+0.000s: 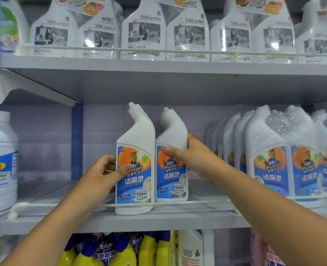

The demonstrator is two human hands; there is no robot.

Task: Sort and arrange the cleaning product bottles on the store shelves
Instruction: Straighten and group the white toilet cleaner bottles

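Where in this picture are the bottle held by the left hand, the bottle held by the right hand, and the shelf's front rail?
Left-hand bottle (137, 129): head view, on its white shoulder.
Right-hand bottle (173, 131): head view, on its white upper body.
Front rail (206, 202): head view, on the white bar right of both bottles.

Two loose Mr Puton toilet cleaner bottles stand mid-shelf. Perhaps eight shrink-wrapped ones crowd the right. Seven or so SukGarden spray bottles line the top shelf.
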